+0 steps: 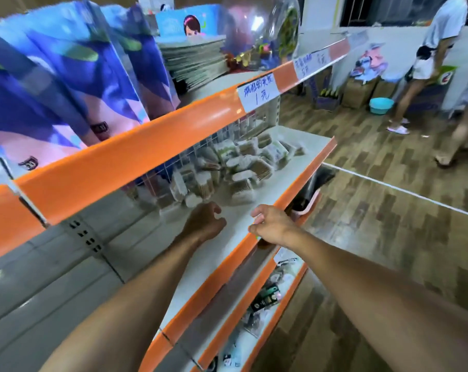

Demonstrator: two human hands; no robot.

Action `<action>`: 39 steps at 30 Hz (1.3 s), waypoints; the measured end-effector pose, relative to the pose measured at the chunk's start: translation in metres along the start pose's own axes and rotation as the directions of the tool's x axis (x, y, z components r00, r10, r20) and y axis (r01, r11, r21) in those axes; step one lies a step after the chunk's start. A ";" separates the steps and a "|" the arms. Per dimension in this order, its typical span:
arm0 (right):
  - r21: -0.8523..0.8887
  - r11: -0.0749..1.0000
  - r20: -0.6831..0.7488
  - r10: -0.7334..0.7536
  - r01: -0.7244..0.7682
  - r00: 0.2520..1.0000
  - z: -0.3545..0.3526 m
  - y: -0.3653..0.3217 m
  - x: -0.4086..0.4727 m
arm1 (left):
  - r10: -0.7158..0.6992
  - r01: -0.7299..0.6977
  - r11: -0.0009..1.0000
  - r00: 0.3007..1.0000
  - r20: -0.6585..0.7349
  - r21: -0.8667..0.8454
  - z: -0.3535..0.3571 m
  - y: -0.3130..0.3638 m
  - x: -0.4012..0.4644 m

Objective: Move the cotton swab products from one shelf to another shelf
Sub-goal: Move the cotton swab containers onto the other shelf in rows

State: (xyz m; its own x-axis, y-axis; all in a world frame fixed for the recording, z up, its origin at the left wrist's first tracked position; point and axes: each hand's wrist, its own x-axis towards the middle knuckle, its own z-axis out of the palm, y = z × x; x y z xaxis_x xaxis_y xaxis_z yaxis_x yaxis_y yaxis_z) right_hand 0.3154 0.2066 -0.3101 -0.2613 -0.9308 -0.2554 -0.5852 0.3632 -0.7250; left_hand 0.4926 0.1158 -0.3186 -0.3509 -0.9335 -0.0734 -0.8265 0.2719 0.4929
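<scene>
Clear plastic packs of wooden-stemmed cotton swabs point(243, 167) lie heaped toward the back of the middle white metal shelf with an orange front edge point(302, 181), against a white wire grid divider point(179, 167). The left hand point(204, 222) hovers above the bare shelf surface just in front of the heap, fingers loosely curled, grasping nothing. The right hand point(271, 224) sits at the orange front edge, fingers bent and empty; contact with the edge cannot be confirmed.

Both hands, left hand point(204, 224) and right hand point(271, 225), reach empty toward cotton swab packs point(243, 162) on the middle shelf point(294, 183)
</scene>
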 end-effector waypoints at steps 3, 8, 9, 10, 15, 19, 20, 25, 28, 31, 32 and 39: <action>-0.055 0.997 0.081 -0.049 0.054 0.995 -0.001 -0.013 0.029 | -0.067 0.067 0.998 0.993 -0.097 -0.003 0.005 -0.009 0.014; -0.186 0.954 0.215 -0.194 0.235 0.957 -0.008 -0.030 0.078 | -0.174 0.182 0.983 0.946 -0.274 0.005 0.013 -0.015 0.029; -0.212 0.938 0.258 -0.218 0.276 0.941 -0.009 -0.033 0.089 | -0.209 0.215 0.976 0.931 -0.300 -0.012 0.013 -0.015 0.032; -0.222 0.927 0.287 -0.235 0.304 0.929 -0.011 -0.037 0.097 | -0.238 0.241 0.970 0.917 -0.320 -0.029 0.014 -0.014 0.033; -0.145 0.906 0.309 -0.341 0.398 0.888 -0.025 -0.058 0.135 | -0.359 0.344 0.933 0.851 -0.383 -0.110 0.012 -0.007 0.037; -0.074 0.804 0.265 -0.554 0.589 0.789 -0.024 -0.070 0.158 | -0.413 0.383 0.910 0.811 -0.415 -0.157 0.010 -0.003 0.036; -0.071 0.763 0.243 -0.611 0.642 0.753 -0.020 -0.070 0.164 | -0.417 0.385 0.908 0.809 -0.414 -0.164 0.011 -0.003 0.036; -0.071 0.697 0.227 -0.686 0.714 0.692 -0.001 -0.071 0.178 | -0.442 0.432 0.894 0.811 -0.383 -0.117 0.019 0.001 0.036; -0.120 0.703 0.278 -0.654 0.701 0.703 0.010 -0.072 0.185 | -0.424 0.415 0.905 0.853 -0.302 -0.099 0.018 0.000 0.038; -0.135 0.699 0.265 -0.658 0.703 0.705 0.018 -0.075 0.190 | -0.353 0.366 0.930 0.898 -0.264 0.003 0.014 -0.007 0.043; -0.130 0.700 0.277 -0.654 0.702 0.704 0.023 -0.076 0.196 | -0.332 0.352 0.935 0.906 -0.263 0.033 0.013 -0.007 0.046; -0.208 0.672 0.321 -0.639 0.711 0.699 0.034 -0.085 0.209 | -0.096 0.210 0.938 0.923 -0.374 0.276 0.001 -0.020 0.062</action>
State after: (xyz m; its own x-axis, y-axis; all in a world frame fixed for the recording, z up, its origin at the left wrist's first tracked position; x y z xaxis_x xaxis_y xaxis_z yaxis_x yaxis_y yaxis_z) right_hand 0.3367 -0.0199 -0.3232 0.4380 -0.8954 0.0796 -0.7387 -0.4090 -0.5357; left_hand 0.4871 0.0531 -0.3338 -0.0796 -0.9747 0.2086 -0.9704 0.1237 0.2076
